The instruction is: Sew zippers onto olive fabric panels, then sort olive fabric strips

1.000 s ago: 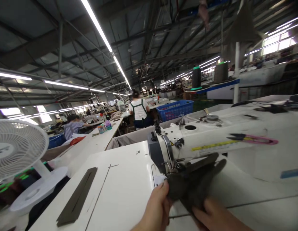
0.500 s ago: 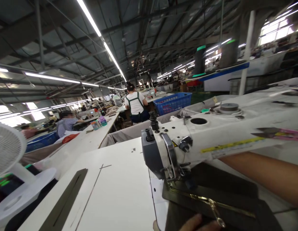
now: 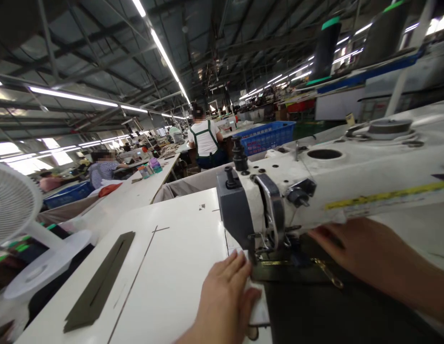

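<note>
Dark olive fabric (image 3: 308, 306) with a gold zipper (image 3: 279, 263) lies under the head of a white sewing machine (image 3: 257, 205). A zipper pull (image 3: 329, 274) hangs loose on the cloth. My left hand (image 3: 225, 291) rests flat beside the needle area, on the machine's plate at the cloth's left edge, fingers stretched out. Under the machine arm, my right hand (image 3: 343, 239) reaches to the fabric's far side; its fingertips are partly hidden, and what they hold cannot be made out.
Olive fabric strips (image 3: 100, 282) lie on the white table (image 3: 164, 267). A white fan (image 3: 17, 210) stands at the left. Beyond the machine are a blue crate (image 3: 268, 138) and a seated person (image 3: 205, 138). Another person in stripes (image 3: 102, 169) sits further left.
My left hand has come up from the bottom edge to beside the needle. My right hand has come into view under the machine arm. The zipper sits further up, and the view has shifted.
</note>
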{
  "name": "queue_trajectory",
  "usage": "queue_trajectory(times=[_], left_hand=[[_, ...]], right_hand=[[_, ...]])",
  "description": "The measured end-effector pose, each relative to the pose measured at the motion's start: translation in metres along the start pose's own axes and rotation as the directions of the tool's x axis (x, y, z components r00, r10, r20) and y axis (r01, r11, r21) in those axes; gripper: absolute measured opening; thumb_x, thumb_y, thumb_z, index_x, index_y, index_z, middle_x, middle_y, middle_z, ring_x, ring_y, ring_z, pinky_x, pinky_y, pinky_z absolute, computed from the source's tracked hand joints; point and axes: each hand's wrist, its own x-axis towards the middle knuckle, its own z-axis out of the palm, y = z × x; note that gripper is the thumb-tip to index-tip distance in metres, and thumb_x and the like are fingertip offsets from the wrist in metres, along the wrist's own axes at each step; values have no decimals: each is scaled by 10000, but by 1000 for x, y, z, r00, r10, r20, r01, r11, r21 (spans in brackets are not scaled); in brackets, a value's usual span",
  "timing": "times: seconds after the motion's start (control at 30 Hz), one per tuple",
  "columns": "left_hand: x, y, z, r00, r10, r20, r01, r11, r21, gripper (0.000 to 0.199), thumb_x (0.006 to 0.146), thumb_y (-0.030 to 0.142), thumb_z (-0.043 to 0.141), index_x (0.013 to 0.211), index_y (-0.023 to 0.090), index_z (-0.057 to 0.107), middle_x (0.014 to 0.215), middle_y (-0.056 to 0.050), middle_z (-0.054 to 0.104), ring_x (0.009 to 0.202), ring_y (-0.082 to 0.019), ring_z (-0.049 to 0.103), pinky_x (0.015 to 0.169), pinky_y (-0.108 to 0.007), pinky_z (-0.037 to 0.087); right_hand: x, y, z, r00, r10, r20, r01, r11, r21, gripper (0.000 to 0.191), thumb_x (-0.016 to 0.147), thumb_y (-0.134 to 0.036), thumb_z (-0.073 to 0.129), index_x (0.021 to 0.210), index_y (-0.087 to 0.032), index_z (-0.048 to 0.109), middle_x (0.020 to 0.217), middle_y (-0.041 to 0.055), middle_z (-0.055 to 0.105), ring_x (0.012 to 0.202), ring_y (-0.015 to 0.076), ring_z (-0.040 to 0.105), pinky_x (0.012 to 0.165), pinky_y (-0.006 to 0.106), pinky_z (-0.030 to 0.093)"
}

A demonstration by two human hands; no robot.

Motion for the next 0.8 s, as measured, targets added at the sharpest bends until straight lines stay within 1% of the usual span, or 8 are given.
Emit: queue_trajectory(times=[0.1,0.13,0.2,0.3,0.4,0.6,0.67,0.8], left_hand=[[5,-1,3,1000,25,-12,-25,1000,18,182,863,158,512,977,171,653,1130,-96,654,1055,-249,613,867,-400,546],[6,0,7,999,28,-20,-27,999,22,173,865,141,503,929,175,660,1128,-91,656,1057,-240,613,866,-383,547],[7,2,14,999,17,-40,-15,999,47,160,865,138,506,882,176,660,1109,-96,664,1040,-236,623,851,-371,553],[7,3,18,998,38,-57,-35,998,54,163,874,146,492,886,171,652,1067,-98,681,1014,-228,637,842,-359,557],[8,1,16,996,73,-56,-69,995,66,193,897,155,458,880,176,649,1049,-91,689,1000,-221,644,833,-354,562],[12,-5,13,986,164,-24,-160,980,122,217,902,139,432,898,145,649,1056,-139,677,993,-254,645,786,-397,577],[12,-6,13,984,179,-11,-176,977,123,220,908,146,427,904,141,647,1059,-145,675,996,-256,644,795,-402,573],[14,-5,12,984,180,-3,-178,978,107,212,913,160,429,900,137,640,1059,-144,676,999,-253,643,814,-398,566]], right_hand=[[-24,-43,4,968,-243,66,245,969,-25,364,946,-208,293,819,-196,634,793,74,673,761,202,644,665,325,536],[-27,-55,8,958,-279,65,281,959,-32,366,931,-149,270,882,-173,632,848,91,685,795,206,649,684,330,546],[-30,-70,19,959,-274,77,275,961,-5,356,902,-97,268,940,-138,620,880,107,691,820,205,654,714,331,555],[-28,-71,31,955,-248,163,237,968,85,345,869,-62,296,987,-129,613,925,107,689,884,198,646,799,337,542],[-26,-66,31,940,-223,259,191,971,143,328,849,-49,342,1022,-129,609,972,100,682,930,202,633,838,354,529],[-24,-68,26,894,-163,418,121,985,126,260,838,-50,405,977,-120,614,967,101,673,909,217,632,859,380,513],[-25,-69,27,889,-145,435,101,987,122,260,840,-52,405,983,-128,608,984,100,667,927,216,623,894,388,492],[-28,-66,31,908,-155,390,101,983,156,298,838,-47,386,1033,-128,595,1004,105,661,967,220,605,910,391,475]])
